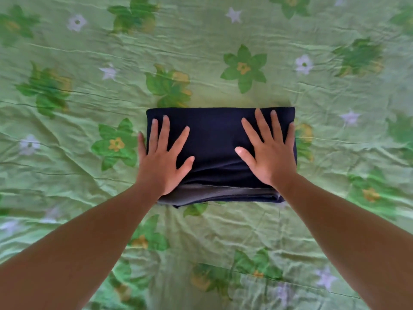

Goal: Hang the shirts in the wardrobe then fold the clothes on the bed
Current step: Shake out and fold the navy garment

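At the centre of the frame a dark navy garment (220, 151) lies folded into a compact rectangle on the green flowered bedsheet (223, 41). This looks like the closing of the folding step: flattening the finished fold. The next move probably calls for lifting the bundle without letting its layers slip. Both hands rest flat on top, fingers spread, the left hand (164, 162) near the garment's left edge, the right hand (271, 153) near its right edge.

Under your hands lies a folded garment (214, 139) of matt, dark navy cloth, smooth and fine-knit, its greyer inner face showing at the near edge. The bed sheet (201, 41) is thin, wrinkled green cloth with a printed floral pattern.
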The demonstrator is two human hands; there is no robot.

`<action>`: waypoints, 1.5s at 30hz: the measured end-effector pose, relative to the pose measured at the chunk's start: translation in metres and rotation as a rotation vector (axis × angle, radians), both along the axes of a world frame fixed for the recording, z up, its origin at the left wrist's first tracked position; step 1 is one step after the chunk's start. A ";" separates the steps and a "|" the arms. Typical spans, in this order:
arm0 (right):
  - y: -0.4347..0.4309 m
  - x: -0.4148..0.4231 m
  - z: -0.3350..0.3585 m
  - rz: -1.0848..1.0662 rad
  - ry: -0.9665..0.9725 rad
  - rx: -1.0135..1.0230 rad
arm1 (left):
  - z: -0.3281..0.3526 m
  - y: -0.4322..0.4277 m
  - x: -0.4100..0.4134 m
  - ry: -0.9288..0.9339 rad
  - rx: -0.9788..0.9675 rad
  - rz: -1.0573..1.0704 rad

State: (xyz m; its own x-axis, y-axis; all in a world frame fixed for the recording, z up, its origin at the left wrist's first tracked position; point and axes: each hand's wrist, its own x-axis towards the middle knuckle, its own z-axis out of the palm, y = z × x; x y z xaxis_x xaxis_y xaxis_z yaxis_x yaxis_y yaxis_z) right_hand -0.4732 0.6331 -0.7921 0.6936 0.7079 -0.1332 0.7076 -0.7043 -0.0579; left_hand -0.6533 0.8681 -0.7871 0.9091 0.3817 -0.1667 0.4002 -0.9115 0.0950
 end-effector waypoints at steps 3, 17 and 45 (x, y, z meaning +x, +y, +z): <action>-0.011 -0.011 0.006 -0.064 0.025 0.090 | 0.009 -0.002 -0.006 -0.065 -0.073 0.033; -0.041 -0.029 0.048 -0.799 0.597 0.561 | 0.058 -0.012 -0.025 -0.290 -0.821 0.707; -0.185 -0.154 0.552 -0.458 0.302 0.052 | 0.529 -0.168 -0.006 -0.006 -0.298 -0.381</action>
State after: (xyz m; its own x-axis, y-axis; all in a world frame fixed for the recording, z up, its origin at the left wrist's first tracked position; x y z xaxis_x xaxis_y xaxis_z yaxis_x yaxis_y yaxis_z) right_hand -0.6268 0.4481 -0.2405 0.8689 0.3533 -0.3467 0.2757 -0.9271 -0.2538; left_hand -0.6595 0.6999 -0.2578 0.9762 -0.0423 -0.2128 0.0417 -0.9259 0.3755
